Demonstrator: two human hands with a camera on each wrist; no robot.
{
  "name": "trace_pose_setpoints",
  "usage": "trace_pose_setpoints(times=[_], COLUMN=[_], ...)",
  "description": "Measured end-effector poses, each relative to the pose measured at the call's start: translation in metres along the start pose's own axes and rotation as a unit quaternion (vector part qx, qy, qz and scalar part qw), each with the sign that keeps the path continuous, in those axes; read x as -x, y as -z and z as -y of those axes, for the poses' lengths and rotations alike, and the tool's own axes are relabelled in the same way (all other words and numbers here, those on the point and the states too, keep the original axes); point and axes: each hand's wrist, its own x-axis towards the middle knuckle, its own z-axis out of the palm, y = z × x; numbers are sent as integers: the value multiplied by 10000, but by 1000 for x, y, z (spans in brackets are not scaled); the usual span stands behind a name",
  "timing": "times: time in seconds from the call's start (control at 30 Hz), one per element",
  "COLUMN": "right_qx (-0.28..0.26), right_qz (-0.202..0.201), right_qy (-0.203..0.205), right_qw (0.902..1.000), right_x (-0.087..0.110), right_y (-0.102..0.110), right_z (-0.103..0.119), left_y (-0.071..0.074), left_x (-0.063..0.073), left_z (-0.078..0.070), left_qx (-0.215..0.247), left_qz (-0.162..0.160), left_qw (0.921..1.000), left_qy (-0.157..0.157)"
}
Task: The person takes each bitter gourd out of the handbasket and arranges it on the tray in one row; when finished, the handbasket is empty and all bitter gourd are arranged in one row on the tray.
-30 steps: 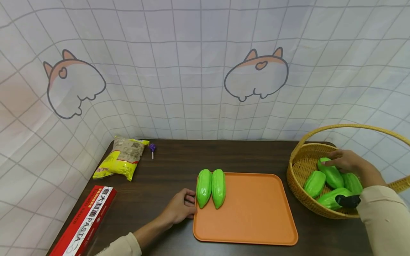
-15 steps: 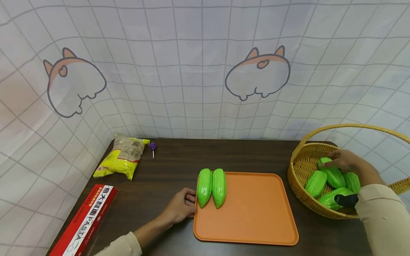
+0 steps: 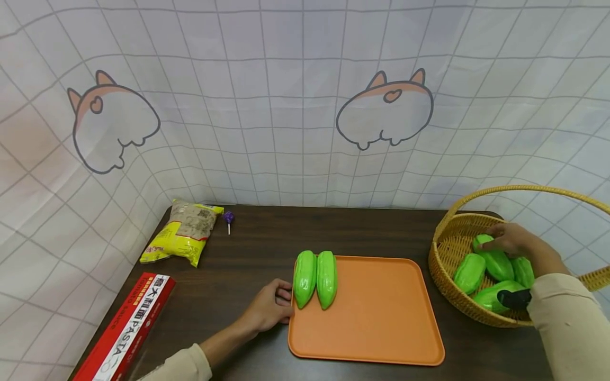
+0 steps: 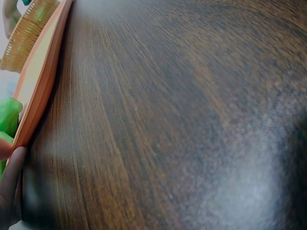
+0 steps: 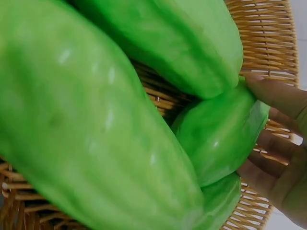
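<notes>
"Where's that green vegetable?"
"Lying in the basket, its far end between the right hand's thumb and fingers."
"And the left hand?"
"Its fingers pinch the left rim of the tray."
"Slippery?"
"Glossy, so maybe; I'd guess stiff and light. Safer gripped round the middle."

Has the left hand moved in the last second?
No. In the head view, the left hand stays at the same spot on the left rim of the tray, which itself keeps its place against the lollipop.
</notes>
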Motion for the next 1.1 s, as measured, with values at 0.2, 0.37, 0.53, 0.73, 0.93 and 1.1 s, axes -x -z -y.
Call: trace_pose_setpoints(times=[0.2,0.37,0.53,0.73,0.93,1.1], right_qx=[-63,-112,-37,143,283,360], right_qz=[-112,-238,-417,-602,-854,-916], right_qy=[47,73,183,233,275,290], right_qw=[9999,9996,9990,9978,9956,9947], right_x=[5,8,12,17,21,23], right_y=[1,2,5,8,10,11], right_z=[3,4,7,12,18,19], left_y=[0,0,-1,-1,-1,-1], left_x=[0,0,0,0,0,0], left_z=[0,0,0,2,3,3], left_qx=[-23,-25,-39,-10,8,-15], left_qz=[-31,-16,-21,-31,-15,-17], left_qw=[10000,10000,10000,10000,10000,10000], left_qy=[-10,-8,8,-27,-64,-80])
